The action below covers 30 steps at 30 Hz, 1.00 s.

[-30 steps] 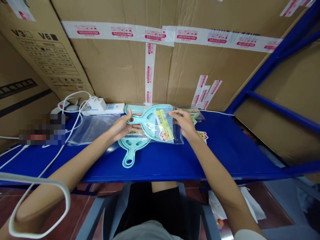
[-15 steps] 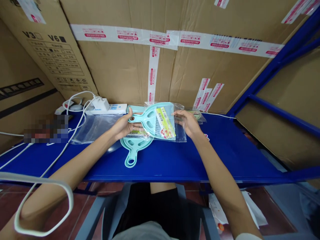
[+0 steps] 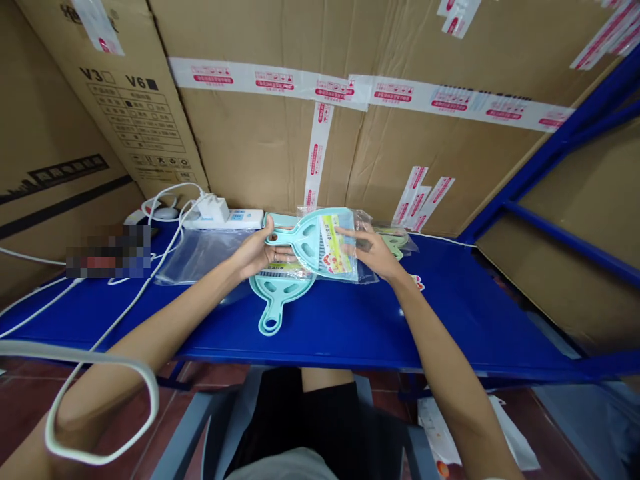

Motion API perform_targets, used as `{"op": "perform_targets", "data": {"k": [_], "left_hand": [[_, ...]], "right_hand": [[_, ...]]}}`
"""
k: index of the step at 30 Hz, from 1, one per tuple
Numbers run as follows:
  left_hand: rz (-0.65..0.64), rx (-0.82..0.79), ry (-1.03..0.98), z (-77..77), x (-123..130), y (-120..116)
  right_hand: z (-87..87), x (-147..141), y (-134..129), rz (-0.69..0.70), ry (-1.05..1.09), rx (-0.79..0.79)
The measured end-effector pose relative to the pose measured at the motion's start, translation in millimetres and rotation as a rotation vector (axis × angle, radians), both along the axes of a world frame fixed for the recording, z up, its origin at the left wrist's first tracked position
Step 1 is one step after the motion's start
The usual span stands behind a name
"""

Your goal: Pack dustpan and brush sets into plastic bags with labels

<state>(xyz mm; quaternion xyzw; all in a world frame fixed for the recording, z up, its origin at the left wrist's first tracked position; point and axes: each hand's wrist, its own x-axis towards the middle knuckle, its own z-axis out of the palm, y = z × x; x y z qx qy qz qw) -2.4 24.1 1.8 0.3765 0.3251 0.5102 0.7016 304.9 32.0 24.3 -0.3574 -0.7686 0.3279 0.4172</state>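
A light-teal dustpan (image 3: 306,244) with a small brush behind it is partly inside a clear plastic bag (image 3: 369,272), raised above the table. My left hand (image 3: 261,252) is closed around its handle end, thumb on top and fingers beneath. My right hand (image 3: 373,248) reaches in from the right, fingers stretched out and lying over the yellow-green label card (image 3: 334,248) on the pan. Whether those fingers are inside or outside the bag I cannot tell. Under the held set, another teal dustpan set (image 3: 274,297) lies on the blue table, its handle toward me.
Flat clear bags (image 3: 200,257) lie at the left, before a white power strip (image 3: 245,218) with cables. A pale green bagged set (image 3: 397,241) lies behind my right hand. Large cardboard boxes (image 3: 260,147) wall the back. A white cable (image 3: 150,380) loops over my left forearm.
My right hand has moved from the bag's right edge leftward onto the label, its fingers now extended. My left hand keeps its hold. The whole view has shifted slightly.
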Motion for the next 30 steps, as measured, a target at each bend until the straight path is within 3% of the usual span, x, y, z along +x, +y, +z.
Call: {"op": "perform_targets", "data": {"k": [5,10,16,22,26,30], "left_hand": [[0.026,0.006,-0.004,1.3,-0.6,-0.3],[0.013,0.027,-0.008,0.4,-1.6,0.5],[-0.144,0.065,0.053,-3.8,-1.9,-0.9],[-0.121,0.049,0.063,-4.5,-1.8,1.3],[-0.064,0.050,0.051,-4.4,-0.8,1.3],[-0.024,0.061,0.049,-6.0,0.5,0.9]], "right_hand": [[-5.3,-4.7,3.5,-0.093,0.167,-0.010],[-5.1,-2.2,6.3,-0.180,0.418,-0.172],[-4.0,-1.0,8.0,-0.242,0.446,-0.180],[-2.1,-0.4,9.5,-0.276,0.477,-0.190],[3.2,1.4,7.0,-0.217,0.554,-0.429],[3.8,-1.2,1.9,-0.104,0.416,-0.639]]}}
